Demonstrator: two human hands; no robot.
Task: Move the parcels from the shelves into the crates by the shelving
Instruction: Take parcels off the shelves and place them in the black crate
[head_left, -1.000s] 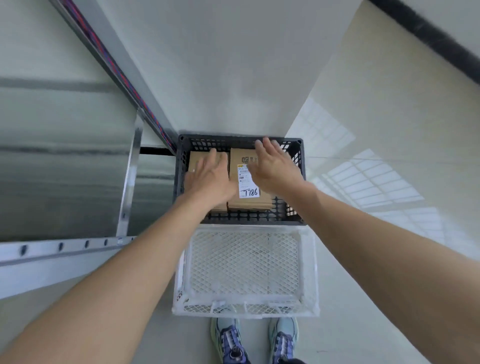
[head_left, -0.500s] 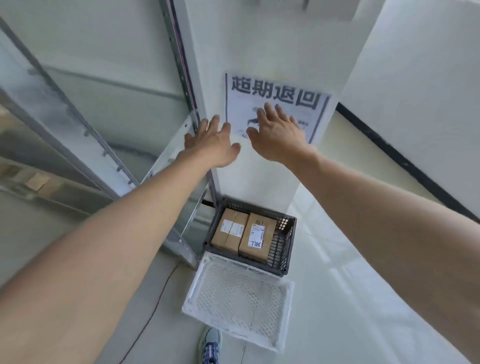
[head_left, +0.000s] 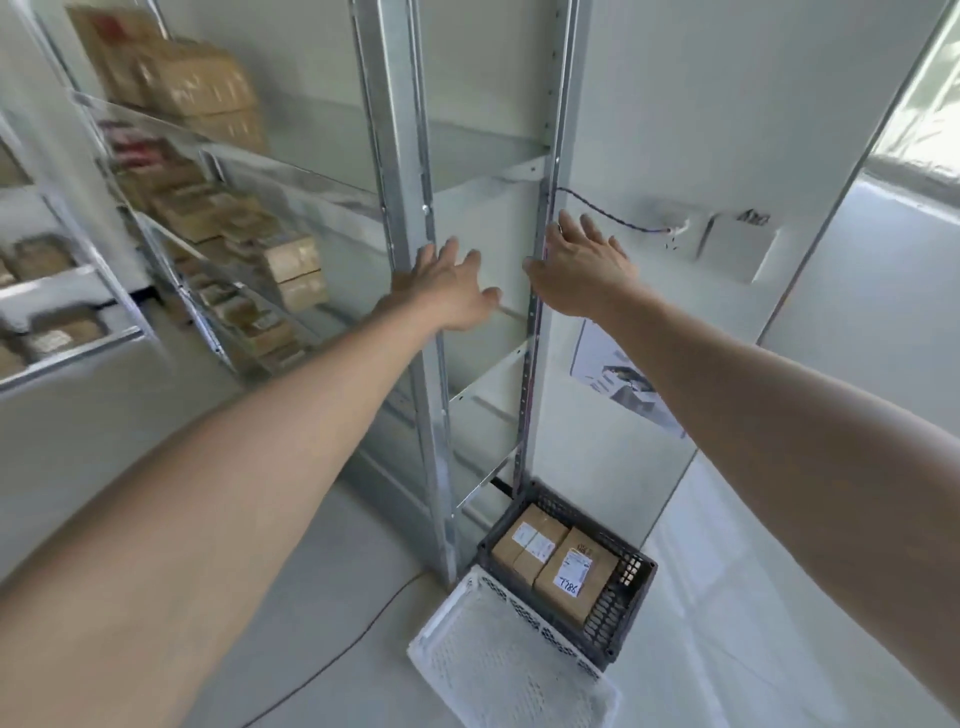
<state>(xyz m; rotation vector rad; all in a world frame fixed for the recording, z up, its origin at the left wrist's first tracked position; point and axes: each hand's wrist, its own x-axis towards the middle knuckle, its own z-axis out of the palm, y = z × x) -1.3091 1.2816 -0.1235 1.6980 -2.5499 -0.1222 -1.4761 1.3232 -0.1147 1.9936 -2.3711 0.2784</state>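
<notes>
Both hands, the left hand (head_left: 452, 288) and right hand (head_left: 582, 270), reach out empty with fingers spread before the shelving (head_left: 410, 156). Three parcels (head_left: 550, 561) lie in the dark crate (head_left: 631, 605) beside the white crate (head_left: 514, 670).

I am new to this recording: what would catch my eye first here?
Two bare arms stretch forward, left hand and right hand open and empty, before the metal shelving. Low at right, a dark crate holds three parcels; a white crate lies empty beside it. Blurred boxes fill shelves at left.
</notes>
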